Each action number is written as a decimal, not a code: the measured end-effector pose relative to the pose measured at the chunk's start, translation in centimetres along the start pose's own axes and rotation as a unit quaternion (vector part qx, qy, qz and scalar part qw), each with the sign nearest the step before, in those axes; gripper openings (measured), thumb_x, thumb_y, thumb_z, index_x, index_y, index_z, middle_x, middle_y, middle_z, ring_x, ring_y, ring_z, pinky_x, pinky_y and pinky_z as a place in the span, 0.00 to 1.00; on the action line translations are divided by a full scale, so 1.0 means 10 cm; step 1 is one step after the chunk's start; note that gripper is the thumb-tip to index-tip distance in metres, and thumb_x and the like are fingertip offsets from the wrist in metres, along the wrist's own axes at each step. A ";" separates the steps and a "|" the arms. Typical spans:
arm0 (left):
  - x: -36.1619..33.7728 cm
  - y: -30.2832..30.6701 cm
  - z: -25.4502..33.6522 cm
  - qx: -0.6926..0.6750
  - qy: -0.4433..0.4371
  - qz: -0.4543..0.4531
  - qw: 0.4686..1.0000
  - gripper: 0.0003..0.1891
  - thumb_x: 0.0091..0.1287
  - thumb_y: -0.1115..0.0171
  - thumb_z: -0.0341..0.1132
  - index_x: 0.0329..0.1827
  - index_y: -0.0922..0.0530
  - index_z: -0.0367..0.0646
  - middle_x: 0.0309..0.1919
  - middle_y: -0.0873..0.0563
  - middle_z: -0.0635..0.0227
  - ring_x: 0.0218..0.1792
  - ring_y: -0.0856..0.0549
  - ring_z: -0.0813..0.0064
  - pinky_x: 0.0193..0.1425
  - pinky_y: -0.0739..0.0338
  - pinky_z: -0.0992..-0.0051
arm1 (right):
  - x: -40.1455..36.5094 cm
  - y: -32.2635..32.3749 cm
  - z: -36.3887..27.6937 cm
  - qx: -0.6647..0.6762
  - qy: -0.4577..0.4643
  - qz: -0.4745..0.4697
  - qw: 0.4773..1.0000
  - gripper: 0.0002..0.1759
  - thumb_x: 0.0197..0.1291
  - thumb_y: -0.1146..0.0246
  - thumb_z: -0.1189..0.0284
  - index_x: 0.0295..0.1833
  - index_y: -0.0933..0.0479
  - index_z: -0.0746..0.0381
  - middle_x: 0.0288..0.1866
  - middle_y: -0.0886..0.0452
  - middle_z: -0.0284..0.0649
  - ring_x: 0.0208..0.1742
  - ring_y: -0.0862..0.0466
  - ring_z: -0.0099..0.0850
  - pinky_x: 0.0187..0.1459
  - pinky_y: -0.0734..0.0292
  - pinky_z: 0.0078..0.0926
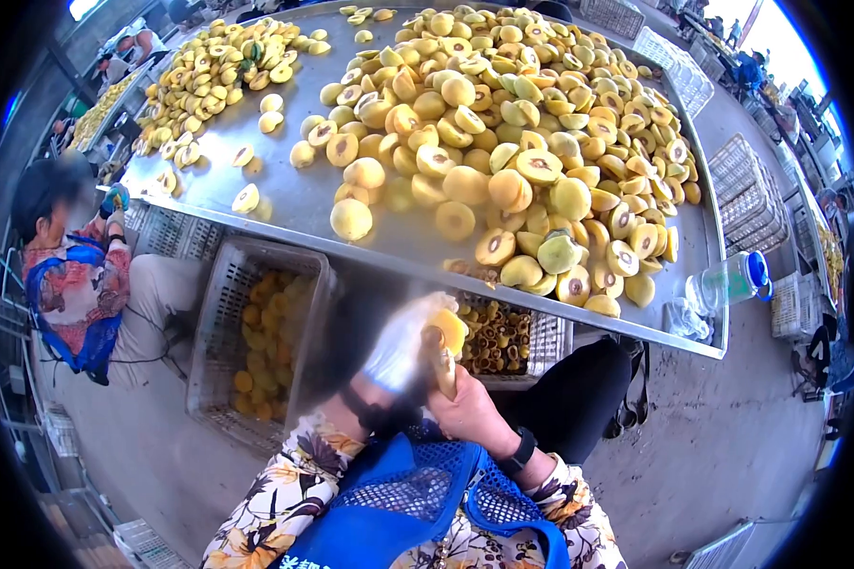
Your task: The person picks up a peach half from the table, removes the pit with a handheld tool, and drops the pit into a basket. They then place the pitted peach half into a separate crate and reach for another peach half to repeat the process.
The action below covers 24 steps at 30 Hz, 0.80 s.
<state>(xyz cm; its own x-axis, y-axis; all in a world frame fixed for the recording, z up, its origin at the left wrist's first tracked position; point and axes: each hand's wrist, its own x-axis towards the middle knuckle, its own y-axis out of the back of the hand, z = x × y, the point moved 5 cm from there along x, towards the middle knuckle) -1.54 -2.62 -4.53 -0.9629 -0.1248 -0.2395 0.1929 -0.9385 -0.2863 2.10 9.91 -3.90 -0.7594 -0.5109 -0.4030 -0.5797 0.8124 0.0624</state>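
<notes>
My left hand (pixel 400 343), in a whitish glove and smeared by motion, is closed round a yellow peach half (pixel 449 329) in front of my lap. Bare and wrapped round the brown handle of a short hand tool (pixel 438 353), my right hand (pixel 470 410) is just below it. The tool's upper end meets the peach half; its working tip is hidden. Under the table edge, behind my hands, a crate (pixel 548 343) holds many brown-centred pit pieces. A large heap of halved peaches (pixel 541 166) lies on the metal table (pixel 285 190) ahead.
A plastic crate (pixel 220 313) with yellow peach halves stands left of my hands. On the table's right corner lies a clear jar with a blue lid (pixel 731 282). A co-worker (pixel 76 275) sits at the left. Stacked crates (pixel 748 190) stand on the right.
</notes>
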 end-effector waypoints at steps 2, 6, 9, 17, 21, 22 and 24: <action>-0.08 -0.12 0.20 -0.029 0.049 -0.003 0.998 0.19 0.69 0.49 0.46 0.48 0.24 0.37 0.40 0.18 0.64 0.39 0.18 0.74 0.42 0.23 0.77 | -0.05 0.01 -0.14 0.039 -0.042 -0.038 0.998 0.09 0.57 0.45 0.76 0.43 0.34 0.64 0.21 0.27 0.32 0.17 0.27 0.19 0.18 0.31 0.18; -0.05 -0.19 0.26 0.063 0.015 0.055 0.996 0.16 0.66 0.46 0.42 0.47 0.23 0.37 0.40 0.18 0.66 0.40 0.18 0.73 0.44 0.23 0.75 | -0.08 0.00 -0.12 0.093 -0.086 -0.078 0.989 0.08 0.57 0.46 0.77 0.43 0.34 0.63 0.21 0.28 0.31 0.16 0.28 0.18 0.17 0.32 0.16; 0.00 -0.16 0.20 0.156 -0.089 -0.009 0.984 0.15 0.64 0.44 0.40 0.47 0.22 0.39 0.40 0.18 0.67 0.40 0.18 0.71 0.45 0.23 0.73 | -0.09 0.01 -0.14 0.095 -0.094 -0.088 0.987 0.08 0.58 0.46 0.77 0.43 0.34 0.62 0.21 0.29 0.30 0.16 0.29 0.18 0.17 0.32 0.16; -0.04 -0.21 0.18 -0.149 0.136 0.058 0.978 0.19 0.66 0.47 0.36 0.58 0.29 0.37 0.45 0.20 0.63 0.46 0.20 0.70 0.48 0.23 0.74 | -0.05 0.03 -0.12 0.226 -0.102 -0.185 0.951 0.09 0.57 0.44 0.81 0.43 0.31 0.63 0.20 0.30 0.31 0.16 0.31 0.17 0.16 0.36 0.15; -0.03 -0.04 0.14 -0.075 -0.044 0.055 0.995 0.20 0.70 0.48 0.41 0.61 0.31 0.41 0.45 0.21 0.64 0.47 0.20 0.72 0.47 0.21 0.75 | -0.05 0.18 -0.13 0.363 0.005 -0.228 0.904 0.09 0.56 0.44 0.84 0.43 0.29 0.65 0.18 0.31 0.31 0.13 0.35 0.19 0.16 0.40 0.17; -0.04 -0.05 0.22 -0.152 -0.040 0.041 0.987 0.21 0.70 0.48 0.43 0.61 0.32 0.42 0.44 0.21 0.64 0.46 0.20 0.72 0.47 0.21 0.75 | -0.03 0.26 -0.13 0.367 -0.010 -0.187 0.911 0.08 0.56 0.43 0.83 0.43 0.28 0.65 0.18 0.31 0.31 0.13 0.35 0.19 0.16 0.40 0.17; -0.03 0.02 0.21 -0.256 0.042 0.069 0.963 0.20 0.70 0.48 0.46 0.60 0.30 0.43 0.43 0.20 0.63 0.46 0.19 0.72 0.45 0.20 0.74 | 0.11 0.38 -0.05 0.040 0.014 -0.067 0.997 0.06 0.57 0.40 0.74 0.38 0.25 0.65 0.20 0.25 0.34 0.16 0.28 0.24 0.20 0.32 0.23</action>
<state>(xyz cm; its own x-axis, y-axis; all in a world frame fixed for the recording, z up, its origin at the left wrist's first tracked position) -1.59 -3.42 -2.50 -0.9067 -0.1915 -0.3759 0.4073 -0.6295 -0.6617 -1.09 12.24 -3.64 -0.6858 -0.6227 -0.3767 -0.6514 0.7560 -0.0638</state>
